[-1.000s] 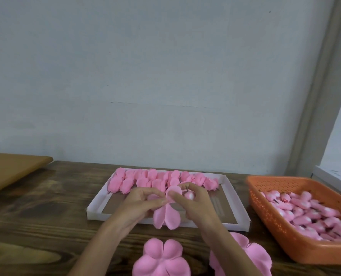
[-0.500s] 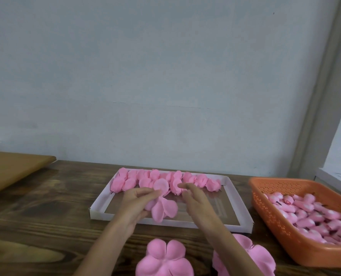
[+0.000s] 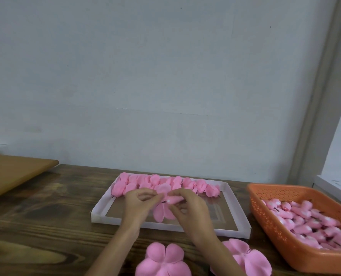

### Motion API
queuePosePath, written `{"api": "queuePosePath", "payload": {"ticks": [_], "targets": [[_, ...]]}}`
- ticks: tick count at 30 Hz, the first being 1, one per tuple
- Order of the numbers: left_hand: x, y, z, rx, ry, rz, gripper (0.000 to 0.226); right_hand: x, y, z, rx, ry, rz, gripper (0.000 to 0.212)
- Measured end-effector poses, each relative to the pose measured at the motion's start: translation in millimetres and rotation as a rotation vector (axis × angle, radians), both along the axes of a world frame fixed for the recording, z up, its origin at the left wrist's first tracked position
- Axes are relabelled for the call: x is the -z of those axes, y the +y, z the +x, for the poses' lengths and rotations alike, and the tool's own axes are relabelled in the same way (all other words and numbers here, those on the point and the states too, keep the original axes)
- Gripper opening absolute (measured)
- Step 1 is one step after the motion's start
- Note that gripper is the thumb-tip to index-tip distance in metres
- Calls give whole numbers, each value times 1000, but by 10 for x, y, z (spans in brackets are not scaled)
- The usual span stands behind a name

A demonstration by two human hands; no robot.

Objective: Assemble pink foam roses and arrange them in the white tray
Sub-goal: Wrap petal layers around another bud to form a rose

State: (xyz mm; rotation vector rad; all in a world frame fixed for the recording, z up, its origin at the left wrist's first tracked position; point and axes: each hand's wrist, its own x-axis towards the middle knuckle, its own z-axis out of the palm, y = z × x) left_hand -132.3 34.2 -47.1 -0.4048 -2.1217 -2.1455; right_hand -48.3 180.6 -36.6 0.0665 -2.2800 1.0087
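We see two hands close together, just above the white tray [image 3: 101,206]. The left hand [image 3: 139,203] pinches a pink petal piece [image 3: 162,214], and the right hand [image 3: 188,209] pinches a small pink bud [image 3: 173,199]. The bud touches the middle of the petal piece, so we think the bud is being pushed into the petals to make one rose. Holding it over the tray makes sense, because the rose has only a short way to go when it is done. A row of roses [image 3: 185,183] lies along the far wall of the tray, each one touching the next. In front of that row the brown tray floor shows, and we think the next rose can go there. The tray walls are low, so the hands can dip in easily. Two petal stacks [image 3: 161,259] lie on the bench [image 3: 46,216] near us, and the arms pass right over them, so a low arm could bump them. The orange basket [image 3: 265,224] stands just beside the tray on the right, with many more buds [image 3: 305,219] in it. Its wall is taller than the tray's, so we think the right hand has to lift over it to get a bud.
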Motion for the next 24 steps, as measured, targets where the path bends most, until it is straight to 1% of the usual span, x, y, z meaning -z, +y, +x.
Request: {"api": "queuePosePath", "payload": {"ticks": [5,7,12,19,22,24], "targets": [[14,8,-11,-3,37,-5,8,12,-6,-16,27,41,33,29],[14,2,-23,18,15,3,9,23,0,-18,37,42,18,31],[19,11,-51,28,-21,19,8,32,43,-30,53,53,-40,28],[28,14,-73,67,-43,7,6,41,41,-49,97,114,-36,27],[22,18,-67,76,-45,-1,19,43,55,-46,110,113,-6,28],[13,19,-60,78,-50,0,22,44,61,-45,109,111,-2,28]]}}
